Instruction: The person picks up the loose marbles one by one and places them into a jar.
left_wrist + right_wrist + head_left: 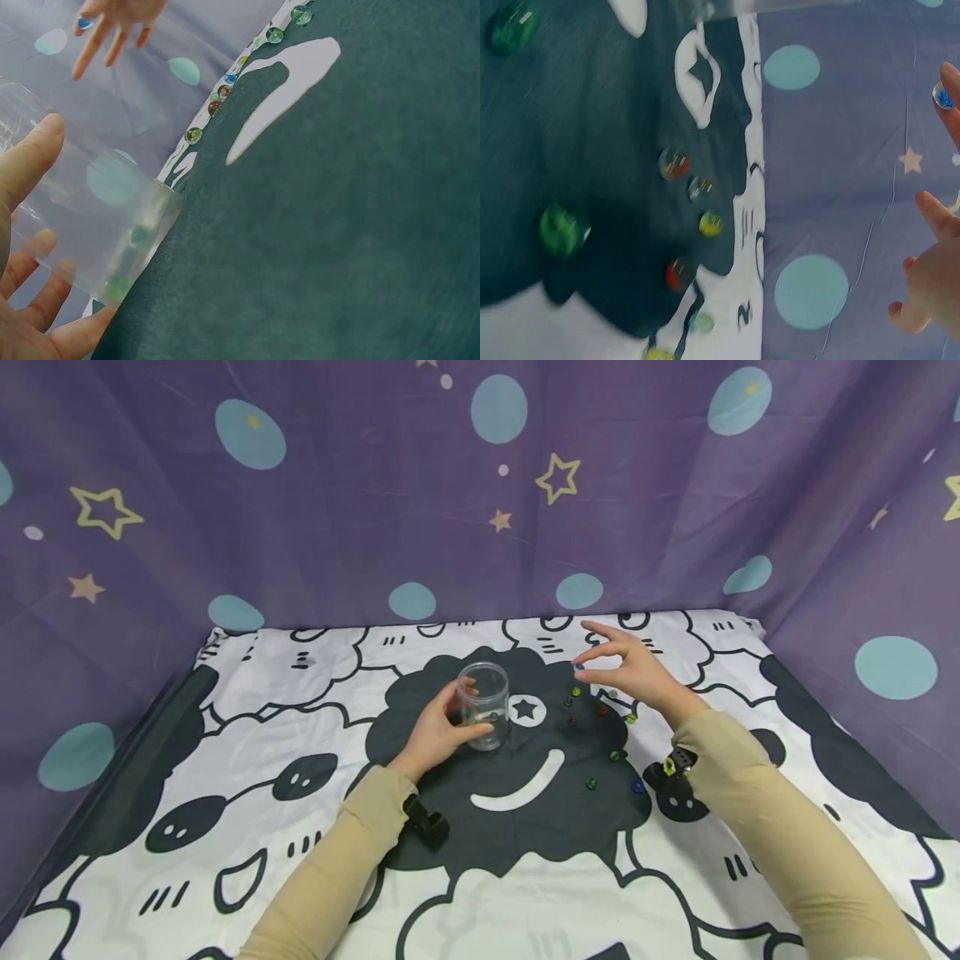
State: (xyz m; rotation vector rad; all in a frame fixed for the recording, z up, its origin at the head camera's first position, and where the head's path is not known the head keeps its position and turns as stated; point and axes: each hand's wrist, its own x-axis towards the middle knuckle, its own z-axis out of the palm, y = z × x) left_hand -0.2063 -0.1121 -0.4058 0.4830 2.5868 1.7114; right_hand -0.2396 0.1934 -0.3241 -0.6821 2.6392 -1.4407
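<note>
My left hand (437,733) grips a clear plastic jar (487,693) around its side, and the jar stands upright with its mouth uncovered. A couple of greenish marbles (118,287) show through the wall at its bottom. To the right, my right hand (633,672) is raised above the cloth and pinches a blue marble (942,96) between thumb and index finger, the other fingers spread. Below that hand, several loose glass marbles lie on the cloth, among them a yellow-green marble (576,692), a green marble (592,783) and a dark blue marble (638,787).
A black-and-white cartoon cloth (525,835) covers the table, its dark cloud figure lying under the jar and most marbles. Behind the table's far edge hangs a purple curtain (360,510) with stars and dots. More marbles, including a red-brown marble (677,274), sit near that edge.
</note>
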